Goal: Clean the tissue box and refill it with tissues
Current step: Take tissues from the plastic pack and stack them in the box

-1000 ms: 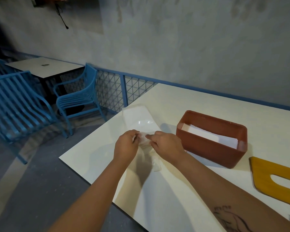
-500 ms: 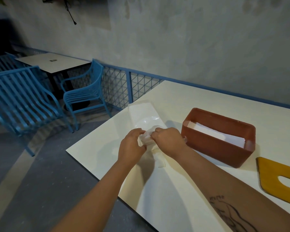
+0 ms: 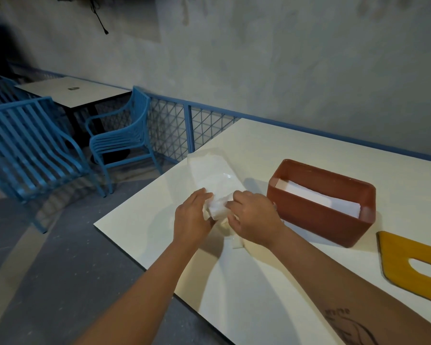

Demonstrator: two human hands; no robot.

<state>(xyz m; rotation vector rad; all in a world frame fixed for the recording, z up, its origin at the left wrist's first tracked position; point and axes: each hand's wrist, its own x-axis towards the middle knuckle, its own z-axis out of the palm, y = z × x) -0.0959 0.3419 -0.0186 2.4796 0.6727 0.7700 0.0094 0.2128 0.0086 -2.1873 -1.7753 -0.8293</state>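
Both hands are brought close together over the white bench (image 3: 254, 290). A crumpled end of the clear wrapper (image 3: 209, 174) is pinched between the left hand (image 3: 193, 217) and the right hand (image 3: 253, 219), fingers curled round it; the rest is spread flat toward the bench's far edge. The terracotta tissue box (image 3: 316, 220) is set just right of the hands, uncovered, white tissues (image 3: 316, 198) seen inside. A yellow slotted lid (image 3: 406, 267) is laid apart at right.

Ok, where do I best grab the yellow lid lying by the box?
The yellow lid lies flat on the table, so its outer edges offer little to pinch. Probably best: come from above and hook a finger under its slot's rim.
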